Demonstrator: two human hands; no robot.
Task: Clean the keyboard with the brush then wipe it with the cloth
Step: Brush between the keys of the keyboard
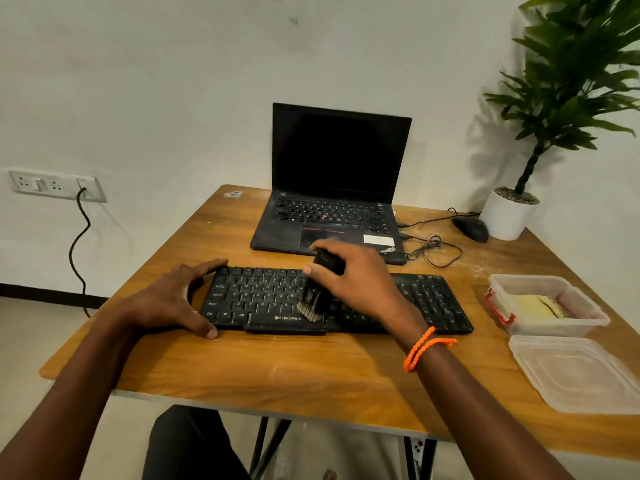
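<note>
1. A plain white wall was seen behind a wooden counter; a wall socket with a plugged cable sat at left, a potted plant at the back right corner.
2. The black keyboard lay flat across the middle of the counter, just in front of an open laptop with a dark screen.
3. The left hand was braced on the keyboard's left end, fingers spread wide with the thumb at the near edge; nothing was gripped, only steadied.
4. The right hand was curled round the dark handle of the brush, bristles down on the keys near the middle rows. An orange band was worn on that wrist.
5. Brushing judged in progress; wiping not yet begun.
6. A clear tub at right held something yellowish, possibly the cloth; it cannot be confirmed. Its lid lay beside it, nearer.
7. A mouse and loose cables were noted behind the keyboard.
8. Handling judged: keyboard light, rigid, likely to slide, so best held at its ends; brush stiff at the handle, bristles soft; cloth limp, pinched anywhere.
</note>
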